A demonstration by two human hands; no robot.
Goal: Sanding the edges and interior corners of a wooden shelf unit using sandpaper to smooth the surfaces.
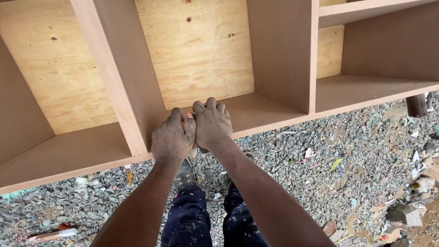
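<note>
Both dust-coated hands rest side by side, touching, on the front edge of the brown fibreboard cabinet with its pale plywood back. The left hand curls over the edge beside the upright divider; the right hand presses half-closed on the shelf board. That edge runs left to right, directly ahead. The compartments hold nothing. Littered gravel ground lies below.

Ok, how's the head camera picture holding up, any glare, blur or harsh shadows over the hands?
Head view: soft, even daylight with no glare; left hand and right hand on the shelf board edge are sharp, dusty, faintly shadowed beneath; plywood back panel grain is crisp; wide lens splays the uprights toward the frame edges; gravel ground stays in focus.
</note>
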